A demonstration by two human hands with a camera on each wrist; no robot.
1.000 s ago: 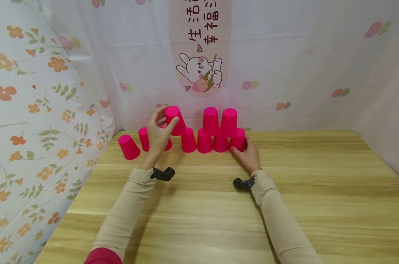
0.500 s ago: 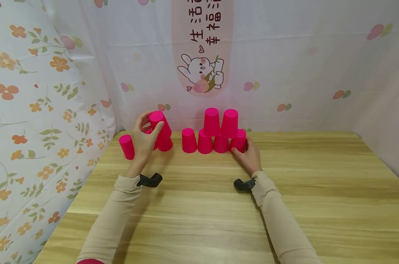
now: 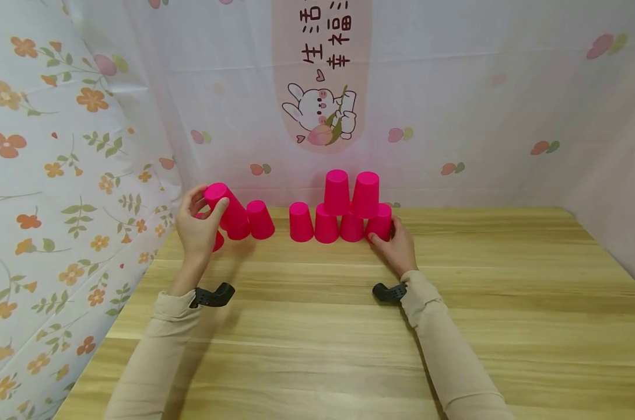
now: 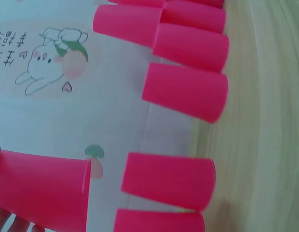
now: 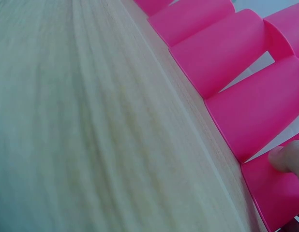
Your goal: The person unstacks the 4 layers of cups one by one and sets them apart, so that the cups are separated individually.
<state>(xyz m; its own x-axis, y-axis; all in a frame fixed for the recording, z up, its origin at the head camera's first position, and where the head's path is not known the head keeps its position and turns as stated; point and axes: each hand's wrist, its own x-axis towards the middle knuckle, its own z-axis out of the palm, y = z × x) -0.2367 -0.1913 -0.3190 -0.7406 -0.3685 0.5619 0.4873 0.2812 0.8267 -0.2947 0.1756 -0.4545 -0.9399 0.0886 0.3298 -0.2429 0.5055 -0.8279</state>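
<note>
My left hand (image 3: 196, 233) grips an upside-down pink cup (image 3: 224, 201), thumb in front and fingers behind. This cup is tilted and raised, overlapping a standing cup (image 3: 239, 231) in the head view. In the left wrist view the held cup (image 4: 45, 188) hangs apart from the standing ones. Another cup (image 3: 218, 241) is mostly hidden behind my left hand. My right hand (image 3: 399, 248) holds the rightmost cup (image 3: 382, 217) of the bottom row, its thumb (image 5: 287, 157) pressed to the side. Two cups, a left one (image 3: 337, 192) and a right one (image 3: 366, 194), sit on that row.
Between the hands stand more inverted cups, one (image 3: 260, 220) left of a gap and another (image 3: 301, 223) at the row's left end. A patterned cloth (image 3: 453, 105) hangs behind the wooden table (image 3: 317, 338), with a floral cloth (image 3: 60, 233) at the left.
My left hand has carried its cup leftward, from near the row's left end to above the left-hand cups. My right hand stays on its cup, and the stacked cups have not shifted.
</note>
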